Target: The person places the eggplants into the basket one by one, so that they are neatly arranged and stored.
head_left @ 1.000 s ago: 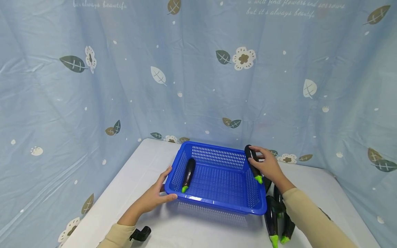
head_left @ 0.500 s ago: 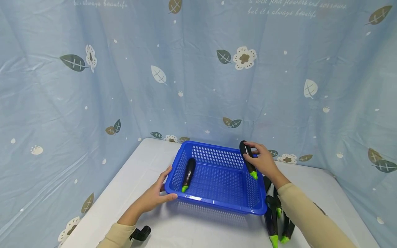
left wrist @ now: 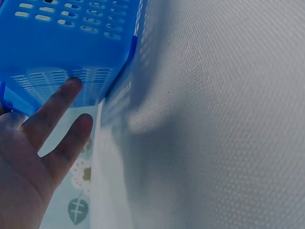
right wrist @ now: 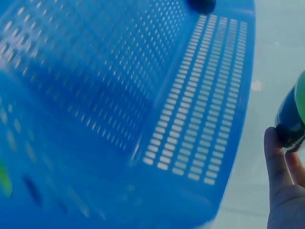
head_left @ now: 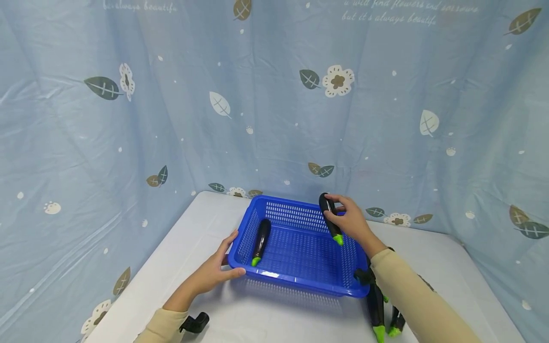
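Note:
My right hand (head_left: 349,221) pinches a dark purple eggplant (head_left: 329,214) between thumb and fingers. It is tilted, green stem end (head_left: 339,239) down, over the right part of a blue plastic basket (head_left: 300,281). In the right wrist view, part of the held eggplant (right wrist: 289,119) shows at the right edge, at the fingertips. Another eggplant (head_left: 261,240) lies inside the basket along its left side. My left hand (head_left: 210,271) rests at the basket's near left corner, thumb by the rim. The left wrist view shows straight, spread fingers (left wrist: 52,112) against the basket's outer wall.
To the right of the basket, several more eggplants (head_left: 376,312) lie on the white tabletop (head_left: 274,324), partly covered by the right forearm. A small black device (head_left: 195,323) sits at the left wrist. A blue patterned curtain (head_left: 274,119) hangs behind the table.
My right hand has carried the eggplant leftward, from the basket's right rim to farther over its inside. The left hand, the basket and the eggplant inside it have stayed put.

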Demonstrator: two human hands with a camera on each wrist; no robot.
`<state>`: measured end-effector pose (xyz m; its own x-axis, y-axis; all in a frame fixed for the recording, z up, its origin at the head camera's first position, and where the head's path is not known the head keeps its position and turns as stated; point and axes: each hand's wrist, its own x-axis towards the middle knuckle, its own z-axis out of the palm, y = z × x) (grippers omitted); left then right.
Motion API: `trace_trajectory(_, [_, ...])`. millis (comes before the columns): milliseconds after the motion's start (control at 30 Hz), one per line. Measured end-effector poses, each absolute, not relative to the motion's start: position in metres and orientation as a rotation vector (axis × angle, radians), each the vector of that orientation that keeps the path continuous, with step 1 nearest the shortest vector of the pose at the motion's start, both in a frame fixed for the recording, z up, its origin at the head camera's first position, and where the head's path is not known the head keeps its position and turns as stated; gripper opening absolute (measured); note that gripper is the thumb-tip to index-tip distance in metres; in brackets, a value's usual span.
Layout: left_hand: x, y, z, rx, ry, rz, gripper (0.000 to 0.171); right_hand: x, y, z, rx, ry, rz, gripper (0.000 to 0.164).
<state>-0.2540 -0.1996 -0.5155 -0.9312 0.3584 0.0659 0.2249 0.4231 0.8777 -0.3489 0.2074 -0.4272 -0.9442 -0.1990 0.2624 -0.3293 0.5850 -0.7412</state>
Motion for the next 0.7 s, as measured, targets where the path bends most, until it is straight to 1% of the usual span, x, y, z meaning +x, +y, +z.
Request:
trace_trajectory(233, [-0.254,-0.2,-0.515,0.542,2.538,1.535,0.104,-0.353,0.19,-0.434,0.442,-2.683,1.346,0.05])
trace_trajectory(700, [-0.256,-0.2,-0.516,0.533,2.512,1.55,0.103,-0.359,0.165,-0.447,0.517,-2.728,1.433,0.05])
